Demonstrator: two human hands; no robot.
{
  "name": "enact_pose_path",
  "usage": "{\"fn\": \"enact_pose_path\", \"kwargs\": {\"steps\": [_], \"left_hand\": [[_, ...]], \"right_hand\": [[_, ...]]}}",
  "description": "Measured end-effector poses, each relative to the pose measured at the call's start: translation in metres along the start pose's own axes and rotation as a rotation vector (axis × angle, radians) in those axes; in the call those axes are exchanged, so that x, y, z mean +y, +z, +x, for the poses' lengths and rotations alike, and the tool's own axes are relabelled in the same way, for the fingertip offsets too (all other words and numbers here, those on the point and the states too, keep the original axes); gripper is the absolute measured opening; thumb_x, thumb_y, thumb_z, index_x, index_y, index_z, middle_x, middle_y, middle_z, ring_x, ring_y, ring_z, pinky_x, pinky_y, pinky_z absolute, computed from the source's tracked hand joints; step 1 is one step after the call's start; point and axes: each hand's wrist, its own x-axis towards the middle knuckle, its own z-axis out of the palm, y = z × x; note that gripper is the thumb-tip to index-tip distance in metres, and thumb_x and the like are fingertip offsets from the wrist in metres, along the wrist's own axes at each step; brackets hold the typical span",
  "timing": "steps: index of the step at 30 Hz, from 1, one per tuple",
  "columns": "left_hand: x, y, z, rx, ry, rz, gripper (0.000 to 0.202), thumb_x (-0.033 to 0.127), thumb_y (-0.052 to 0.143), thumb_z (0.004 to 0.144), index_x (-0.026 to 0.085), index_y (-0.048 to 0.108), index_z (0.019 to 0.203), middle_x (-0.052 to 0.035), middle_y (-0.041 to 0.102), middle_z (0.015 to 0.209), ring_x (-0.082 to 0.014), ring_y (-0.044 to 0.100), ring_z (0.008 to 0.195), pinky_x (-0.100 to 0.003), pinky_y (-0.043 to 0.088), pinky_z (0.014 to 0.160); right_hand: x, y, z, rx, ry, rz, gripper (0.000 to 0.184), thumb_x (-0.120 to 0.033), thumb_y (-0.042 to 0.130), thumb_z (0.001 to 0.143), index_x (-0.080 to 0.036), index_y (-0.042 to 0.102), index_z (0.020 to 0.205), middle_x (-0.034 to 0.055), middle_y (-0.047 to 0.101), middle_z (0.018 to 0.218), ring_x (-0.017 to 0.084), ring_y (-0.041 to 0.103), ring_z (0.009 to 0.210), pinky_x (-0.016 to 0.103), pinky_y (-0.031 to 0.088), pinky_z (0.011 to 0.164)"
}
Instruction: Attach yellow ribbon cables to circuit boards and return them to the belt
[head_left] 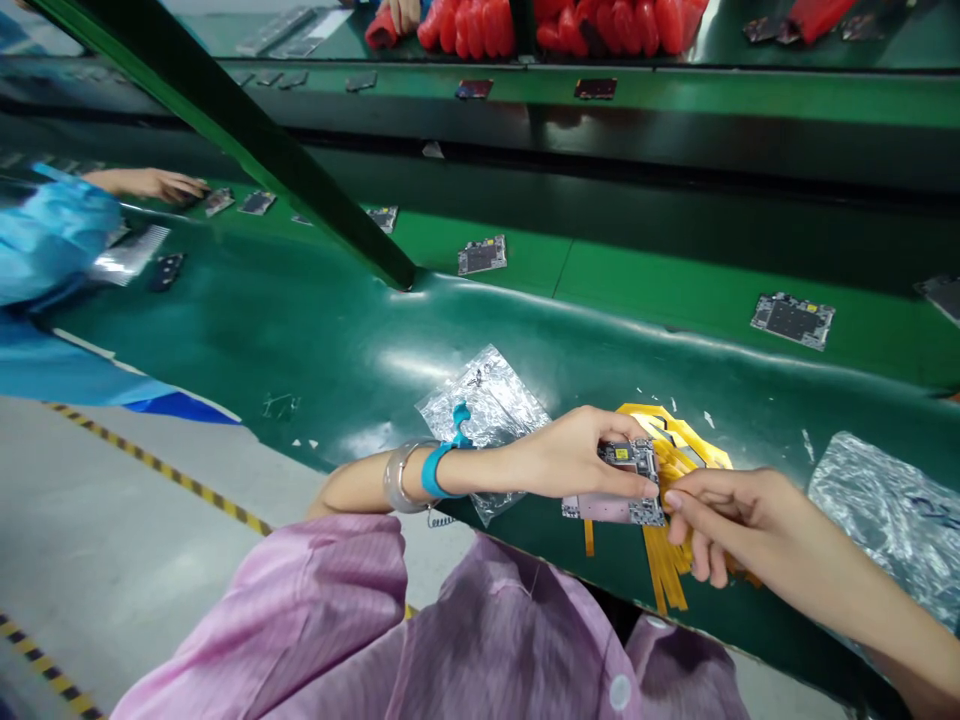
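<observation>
My left hand (pixel 574 455) grips a small circuit board (pixel 619 485) by its upper edge, fingers curled round it, just above the green bench. My right hand (pixel 724 515) comes in from the right with its fingers pinched together at the board's right edge, over a sheet of yellow tape strips (pixel 675 445). What the right fingertips pinch is too small to make out. A blue wrist strap and a clear bangle sit on my left wrist.
A crinkled silver bag (pixel 484 405) lies behind my left wrist and another silver bag (pixel 892 510) at the right. Several circuit boards (pixel 793 320) lie on the green conveyor (pixel 637 270). A person's blue-sleeved hand (pixel 150 183) works at the far left. A green post (pixel 247 140) slants across.
</observation>
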Motion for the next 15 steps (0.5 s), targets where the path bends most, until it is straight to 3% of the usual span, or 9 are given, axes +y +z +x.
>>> {"fn": "enact_pose_path", "kwargs": {"steps": [6,10,15], "left_hand": [[0.002,0.006,0.007,0.108,-0.028,0.029,0.020,0.022,0.075,0.075,0.017,0.056,0.075,0.0046,0.059,0.078,-0.0100,0.052,0.073,-0.023,0.039,0.067],[0.005,0.006,0.013,0.085,-0.007,0.040,0.027,0.029,0.076,0.077,0.017,0.054,0.070,0.0072,0.048,0.068,-0.0081,0.042,0.064,-0.023,0.032,0.060],[0.007,0.002,0.016,0.056,0.043,-0.059,0.020,0.033,0.073,0.083,0.016,0.063,0.085,-0.0005,0.066,0.091,-0.0138,0.059,0.086,-0.027,0.045,0.077]], "right_hand": [[-0.002,-0.002,0.003,0.025,-0.010,0.027,0.048,-0.063,0.061,0.091,-0.019,0.074,0.077,0.0061,0.074,0.066,0.016,0.071,0.060,0.025,0.060,0.059],[0.001,-0.006,0.004,0.067,-0.008,0.008,0.046,-0.063,0.063,0.090,-0.020,0.078,0.080,0.0069,0.077,0.073,0.017,0.073,0.066,0.025,0.060,0.064],[0.005,-0.012,0.002,0.183,0.030,0.021,0.059,-0.072,0.053,0.091,-0.021,0.079,0.078,0.0101,0.079,0.080,0.021,0.075,0.068,0.030,0.062,0.068]]}}
